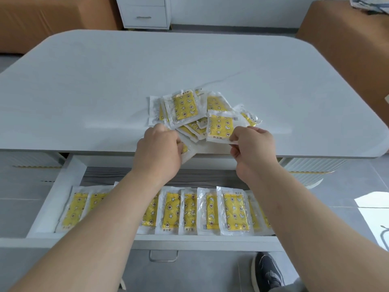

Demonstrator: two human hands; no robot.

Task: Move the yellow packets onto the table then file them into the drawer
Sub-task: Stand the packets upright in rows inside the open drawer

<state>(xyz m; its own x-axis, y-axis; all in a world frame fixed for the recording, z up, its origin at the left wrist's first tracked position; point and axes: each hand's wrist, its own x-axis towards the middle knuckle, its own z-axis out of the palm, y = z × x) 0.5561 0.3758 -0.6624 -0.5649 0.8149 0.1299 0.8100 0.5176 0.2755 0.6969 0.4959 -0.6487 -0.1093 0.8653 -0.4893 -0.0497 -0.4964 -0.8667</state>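
A loose pile of yellow packets (185,106) in clear wrappers lies near the front edge of the white table (105,91). My left hand (160,148) grips one packet (188,151) at the table's edge, mostly hidden under the fingers. My right hand (252,144) pinches the lower corner of another packet (220,127) at the pile's right side. Below the table edge the open white drawer (61,192) holds a row of several yellow packets (233,211) laid side by side; my forearms hide part of the row.
A metal handle (163,257) sits on the drawer front. A dark shoe (268,270) stands on the grey tiled floor at lower right. Beyond the table are a white cabinet (144,12) and brown upholstered furniture (347,39) on both sides.
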